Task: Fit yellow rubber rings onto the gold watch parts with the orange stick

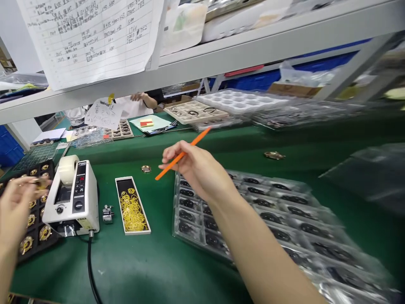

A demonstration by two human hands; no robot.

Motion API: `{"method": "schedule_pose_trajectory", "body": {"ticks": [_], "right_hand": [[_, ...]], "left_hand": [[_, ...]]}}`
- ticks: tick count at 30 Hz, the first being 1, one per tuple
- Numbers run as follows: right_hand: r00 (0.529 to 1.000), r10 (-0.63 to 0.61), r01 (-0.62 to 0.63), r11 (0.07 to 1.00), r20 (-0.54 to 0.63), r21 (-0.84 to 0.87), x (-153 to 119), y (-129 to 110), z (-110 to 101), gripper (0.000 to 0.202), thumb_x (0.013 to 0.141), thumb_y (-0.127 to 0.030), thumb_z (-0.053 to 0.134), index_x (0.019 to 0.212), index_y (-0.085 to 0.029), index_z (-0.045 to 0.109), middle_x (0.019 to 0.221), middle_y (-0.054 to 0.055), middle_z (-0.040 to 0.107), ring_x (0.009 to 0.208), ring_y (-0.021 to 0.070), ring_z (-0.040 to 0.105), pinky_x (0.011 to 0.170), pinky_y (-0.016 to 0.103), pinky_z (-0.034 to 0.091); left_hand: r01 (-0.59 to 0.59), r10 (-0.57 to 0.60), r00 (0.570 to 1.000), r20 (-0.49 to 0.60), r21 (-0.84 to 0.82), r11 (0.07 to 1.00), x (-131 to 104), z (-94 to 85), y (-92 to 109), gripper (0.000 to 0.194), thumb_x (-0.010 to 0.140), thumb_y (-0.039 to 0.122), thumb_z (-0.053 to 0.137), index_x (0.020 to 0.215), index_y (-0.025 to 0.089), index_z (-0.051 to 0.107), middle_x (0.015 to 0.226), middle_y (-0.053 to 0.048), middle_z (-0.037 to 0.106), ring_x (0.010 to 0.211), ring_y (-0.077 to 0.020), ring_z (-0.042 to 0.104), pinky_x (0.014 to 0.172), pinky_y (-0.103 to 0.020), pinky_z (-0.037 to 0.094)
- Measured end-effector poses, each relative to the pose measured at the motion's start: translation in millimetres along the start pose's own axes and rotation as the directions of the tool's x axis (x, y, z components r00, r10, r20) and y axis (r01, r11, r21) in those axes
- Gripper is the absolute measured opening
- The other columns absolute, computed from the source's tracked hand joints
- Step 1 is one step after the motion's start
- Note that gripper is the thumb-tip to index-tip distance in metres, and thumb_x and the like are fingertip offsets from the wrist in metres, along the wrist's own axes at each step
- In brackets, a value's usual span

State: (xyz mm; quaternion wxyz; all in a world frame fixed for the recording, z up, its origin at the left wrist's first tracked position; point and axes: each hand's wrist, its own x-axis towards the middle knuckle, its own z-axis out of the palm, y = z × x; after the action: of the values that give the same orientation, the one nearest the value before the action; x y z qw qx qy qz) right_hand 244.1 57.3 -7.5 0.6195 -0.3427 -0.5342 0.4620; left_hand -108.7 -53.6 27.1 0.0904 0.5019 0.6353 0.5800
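Our right hand (193, 166) grasps an orange stick (183, 153) between thumb and fingers, above the edge of the clear compartment tray (190, 232) of black parts; our left hand (19, 196), blurred, pinches a small gold-toned part (41, 184) over the black foam tray (31, 249); between our hands, on the green mat (126, 270), we see the white tape dispenser (77, 196), a metal tally counter (107, 214) and an open box of yellow rings (133, 209).

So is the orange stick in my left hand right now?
No, the orange stick is in your right hand, while the left hand is over by the black tray.
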Motion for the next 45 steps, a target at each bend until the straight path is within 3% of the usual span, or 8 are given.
{"method": "schedule_pose_trajectory", "body": {"ticks": [4, 8, 22, 30, 33, 35, 41, 45], "right_hand": [[0.983, 0.049, -0.061, 0.996, 0.179, 0.064, -24, -15, 10, 0.046, 0.079, -0.066, 0.061, 0.073, -0.020, 0.067, 0.061, -0.001, 0.053, 0.045, 0.0089, 0.047, 0.044, 0.024, 0.052], [0.963, -0.094, 0.087, 0.995, 0.254, 0.038, -39, -19, 19, 0.039, 0.085, -0.058, 0.059, 0.084, -0.021, 0.073, 0.071, 0.003, 0.065, 0.061, 0.0136, 0.063, 0.053, 0.024, 0.058], [0.940, -0.294, 0.321, 0.934, 0.170, -0.157, -56, 16, 57, 0.015, 0.091, -0.023, 0.058, 0.087, -0.020, 0.072, 0.081, 0.004, 0.074, 0.068, 0.0166, 0.072, 0.066, 0.027, 0.064], [0.432, -0.647, 0.888, 0.424, 0.628, -0.174, -39, 22, 43, 0.027, 0.090, -0.005, 0.051, 0.108, -0.019, 0.067, 0.096, 0.010, 0.074, 0.091, 0.0186, 0.070, 0.077, 0.028, 0.061], [0.355, -0.631, 0.928, 0.325, 0.690, -0.180, -38, 17, 41, 0.027, 0.091, -0.008, 0.053, 0.111, -0.020, 0.065, 0.094, 0.009, 0.075, 0.092, 0.0195, 0.070, 0.078, 0.031, 0.061], [0.371, -0.651, 0.923, 0.338, 0.662, -0.184, -41, 12, 42, 0.027, 0.092, -0.009, 0.052, 0.112, -0.023, 0.065, 0.091, 0.006, 0.076, 0.088, 0.0186, 0.072, 0.074, 0.030, 0.062], [0.632, -0.683, 0.775, 0.536, 0.366, -0.336, -52, 13, 48, 0.032, 0.088, -0.007, 0.056, 0.109, -0.029, 0.069, 0.084, 0.002, 0.076, 0.074, 0.0189, 0.073, 0.066, 0.031, 0.063], [0.629, -0.709, 0.775, 0.538, 0.319, -0.332, -52, 21, 51, 0.034, 0.086, -0.003, 0.057, 0.109, -0.025, 0.069, 0.086, 0.004, 0.076, 0.076, 0.0176, 0.072, 0.068, 0.030, 0.063]], "left_hand": [[0.283, -0.044, 0.866, 0.498, -0.415, 0.865, -56, 89.6, 36, 0.034, 0.085, 0.038, 0.064, 0.114, 0.019, 0.062, 0.106, -0.009, 0.074, 0.095, -0.0254, 0.072, 0.073, -0.033, 0.061], [0.429, -0.028, 0.824, 0.566, -0.590, 0.684, -57, 133.1, 38, 0.031, 0.084, 0.035, 0.066, 0.109, 0.017, 0.064, 0.103, -0.010, 0.074, 0.098, -0.0267, 0.072, 0.082, -0.035, 0.059], [0.315, 0.050, 0.890, 0.453, -0.690, 0.652, -56, 144.2, 20, 0.023, 0.092, 0.030, 0.057, 0.114, 0.022, 0.058, 0.121, -0.009, 0.069, 0.116, -0.0254, 0.064, 0.094, -0.037, 0.053], [0.470, -0.047, 0.843, 0.537, -0.689, 0.552, -49, 131.3, 32, 0.024, 0.088, 0.023, 0.058, 0.111, 0.019, 0.056, 0.106, -0.010, 0.074, 0.108, -0.0273, 0.068, 0.093, -0.041, 0.054], [0.487, -0.068, 0.835, 0.546, -0.674, 0.556, -48, 130.9, 33, 0.026, 0.087, 0.024, 0.059, 0.111, 0.018, 0.056, 0.106, -0.011, 0.074, 0.110, -0.0288, 0.067, 0.095, -0.043, 0.053], [0.484, -0.072, 0.836, 0.543, -0.670, 0.563, -49, 131.5, 32, 0.027, 0.086, 0.026, 0.061, 0.112, 0.018, 0.056, 0.107, -0.012, 0.074, 0.110, -0.0294, 0.066, 0.096, -0.044, 0.053], [0.503, -0.021, 0.802, 0.596, -0.657, 0.561, -60, 135.6, 32, 0.032, 0.084, 0.027, 0.066, 0.114, 0.019, 0.056, 0.113, -0.010, 0.072, 0.114, -0.0280, 0.065, 0.098, -0.043, 0.052], [0.506, -0.021, 0.798, 0.603, -0.650, 0.566, -67, 139.5, 31, 0.035, 0.083, 0.028, 0.068, 0.115, 0.019, 0.057, 0.115, -0.010, 0.071, 0.118, -0.0267, 0.062, 0.097, -0.040, 0.053]]}}
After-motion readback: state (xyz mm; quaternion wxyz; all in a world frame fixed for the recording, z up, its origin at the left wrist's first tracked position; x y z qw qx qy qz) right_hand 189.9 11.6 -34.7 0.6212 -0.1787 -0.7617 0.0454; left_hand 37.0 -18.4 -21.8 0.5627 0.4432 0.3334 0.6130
